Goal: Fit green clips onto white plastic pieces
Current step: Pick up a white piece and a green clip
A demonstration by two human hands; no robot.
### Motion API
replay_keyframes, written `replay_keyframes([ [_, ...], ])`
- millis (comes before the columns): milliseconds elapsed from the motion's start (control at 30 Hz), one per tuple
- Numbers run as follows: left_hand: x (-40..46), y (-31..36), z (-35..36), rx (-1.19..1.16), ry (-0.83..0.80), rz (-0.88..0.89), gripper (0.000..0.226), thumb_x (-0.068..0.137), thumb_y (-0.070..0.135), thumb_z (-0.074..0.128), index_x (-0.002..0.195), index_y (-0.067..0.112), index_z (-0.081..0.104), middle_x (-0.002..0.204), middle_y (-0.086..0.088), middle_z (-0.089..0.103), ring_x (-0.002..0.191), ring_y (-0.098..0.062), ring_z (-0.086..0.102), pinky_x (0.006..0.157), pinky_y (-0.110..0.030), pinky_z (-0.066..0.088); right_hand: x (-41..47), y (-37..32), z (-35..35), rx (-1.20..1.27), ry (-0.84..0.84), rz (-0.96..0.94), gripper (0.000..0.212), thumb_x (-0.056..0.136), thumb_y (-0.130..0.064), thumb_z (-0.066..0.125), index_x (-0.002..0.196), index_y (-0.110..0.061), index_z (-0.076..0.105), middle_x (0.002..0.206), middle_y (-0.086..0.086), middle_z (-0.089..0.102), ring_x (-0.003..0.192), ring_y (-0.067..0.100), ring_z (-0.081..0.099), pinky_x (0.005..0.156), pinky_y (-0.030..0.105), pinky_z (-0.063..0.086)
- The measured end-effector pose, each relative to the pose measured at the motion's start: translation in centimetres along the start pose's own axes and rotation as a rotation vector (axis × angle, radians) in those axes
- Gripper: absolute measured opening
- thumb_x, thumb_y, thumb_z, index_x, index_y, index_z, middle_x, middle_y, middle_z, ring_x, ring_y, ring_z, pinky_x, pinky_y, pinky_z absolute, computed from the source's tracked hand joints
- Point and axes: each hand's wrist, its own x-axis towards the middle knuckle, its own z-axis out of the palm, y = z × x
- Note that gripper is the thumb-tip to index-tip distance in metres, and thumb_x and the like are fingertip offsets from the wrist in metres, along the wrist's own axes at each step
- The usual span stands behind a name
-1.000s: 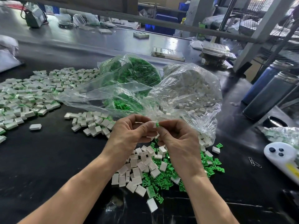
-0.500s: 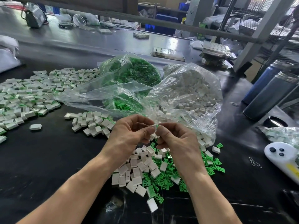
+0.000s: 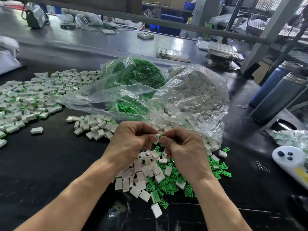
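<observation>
Both hands met above the dark counter (image 3: 50, 164), left hand (image 3: 133, 140) pinching a small white plastic piece (image 3: 157, 134) lying sideways, right hand (image 3: 183, 147) at 3 o'clock pinching what looked like a green clip (image 3: 160, 136) against its end.

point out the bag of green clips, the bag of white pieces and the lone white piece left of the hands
bag of green clips (image 3: 136, 72), head view, on the green mass behind the plastic
bag of white pieces (image 3: 196, 90), head view, on its bulging middle
lone white piece (image 3: 36, 130), head view, on its top face
</observation>
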Motion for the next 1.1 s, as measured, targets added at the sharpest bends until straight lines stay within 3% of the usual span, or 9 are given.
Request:
replay_keyframes([
  [67, 0.0, 0.0, -0.1, 0.032, -0.011, 0.026, 0.016, 0.085, 0.0, 0.079, 0.085, 0.016, 0.081, 0.074, -0.007, 0.075, 0.063, -0.012, 0.067, 0.062, -0.021, 0.058, 0.0, 0.0, -0.1, -0.051, 0.002, -0.012, 0.023, 0.091, -0.01, 0.077, 0.082, -0.031, 0.076, 0.078, -0.007, 0.074, 0.065, 0.007, 0.065, 0.062, 0.029, 0.058],
  [167, 0.1, 0.0, -0.1, 0.059, -0.021, 0.047, 0.02, 0.085, -0.002, 0.078, 0.083, 0.018, 0.081, 0.073, -0.007, 0.075, 0.061, -0.011, 0.067, 0.061, -0.019, 0.056, -0.1, -0.1, -0.2, -0.085, 0.0, -0.013, 0.023, 0.091, -0.011, 0.077, 0.083, -0.032, 0.075, 0.079, -0.008, 0.074, 0.066, 0.008, 0.065, 0.063, 0.032, 0.058],
  [367, 0.0, -0.1, -0.2, 0.119, -0.029, 0.059, 0.027, 0.086, -0.006, 0.076, 0.082, 0.02, 0.081, 0.075, -0.009, 0.075, 0.062, -0.011, 0.068, 0.062, -0.023, 0.059, -0.2, -0.2, 0.1, -0.171, -0.002, -0.048, 0.02, 0.092, -0.011, 0.077, 0.079, -0.026, 0.077, 0.074, -0.014, 0.071, 0.059, 0.002, 0.059, 0.049, 0.017, 0.045],
  [500, 0.1, 0.1, -0.2, 0.042, -0.009, 0.051, 0.024, 0.086, -0.009, 0.075, 0.082, 0.015, 0.081, 0.072, -0.008, 0.075, 0.06, -0.013, 0.066, 0.061, -0.025, 0.059, -0.3, -0.3, 0.4, -0.039, 0.036, -0.022, 0.022, 0.09, -0.007, 0.077, 0.079, -0.026, 0.079, 0.074, -0.008, 0.074, 0.064, 0.005, 0.065, 0.06, 0.025, 0.056],
  [633, 0.1, 0.1, 0.0, -0.017, 0.014, 0.045, 0.02, 0.085, -0.006, 0.077, 0.082, 0.014, 0.081, 0.073, -0.012, 0.075, 0.06, -0.016, 0.067, 0.062, -0.03, 0.06, -0.2, -0.5, 0.5, 0.109, 0.029, 0.012, 0.024, 0.089, -0.002, 0.077, 0.079, -0.024, 0.081, 0.071, 0.006, 0.073, 0.059, 0.013, 0.061, 0.056, 0.029, 0.053],
  [867, 0.3, -0.6, 0.1, -0.018, 0.012, 0.048, 0.023, 0.085, -0.001, 0.078, 0.083, 0.021, 0.08, 0.076, -0.008, 0.077, 0.063, -0.016, 0.07, 0.061, -0.025, 0.059, -0.2, 0.1, 0.7, 0.181, 0.028, 0.041, 0.019, 0.091, 0.0, 0.075, 0.08, -0.014, 0.081, 0.069, 0.005, 0.074, 0.056, 0.015, 0.062, 0.052, 0.024, 0.053],
  [967, 0.3, -0.4, 0.3, -0.062, 0.006, 0.06, 0.009, 0.082, 0.016, 0.081, 0.087, 0.024, 0.079, 0.082, -0.007, 0.077, 0.068, -0.017, 0.069, 0.062, -0.025, 0.06, 0.0, -0.1, 0.2, 0.285, 0.002, 0.026, 0.017, 0.096, -0.02, 0.072, 0.085, -0.008, 0.08, 0.078, 0.011, 0.075, 0.058, 0.019, 0.062, 0.051, 0.027, 0.055],
  [1033, 0.3, -0.3, 0.5, -0.077, 0.01, 0.066, 0.011, 0.078, 0.028, 0.08, 0.089, 0.027, 0.078, 0.085, -0.003, 0.077, 0.073, -0.018, 0.07, 0.06, -0.024, 0.056, 0.1, -0.3, 0.1, 0.354, 0.013, 0.043, 0.043, 0.1, -0.041, 0.06, 0.089, -0.003, 0.078, 0.081, 0.014, 0.076, 0.055, 0.02, 0.061, 0.045, 0.029, 0.052],
  [1100, 0.2, -0.3, 0.8, -0.064, -0.005, 0.098, 0.01, 0.082, 0.026, 0.08, 0.091, 0.029, 0.076, 0.09, 0.0, 0.077, 0.076, -0.019, 0.072, 0.062, -0.025, 0.056, 0.1, -0.3, 0.3, 0.391, 0.037, 0.107, 0.062, 0.105, -0.054, 0.044, 0.088, -0.005, 0.078, 0.079, 0.015, 0.074, 0.052, 0.02, 0.058, 0.041, 0.029, 0.044],
])
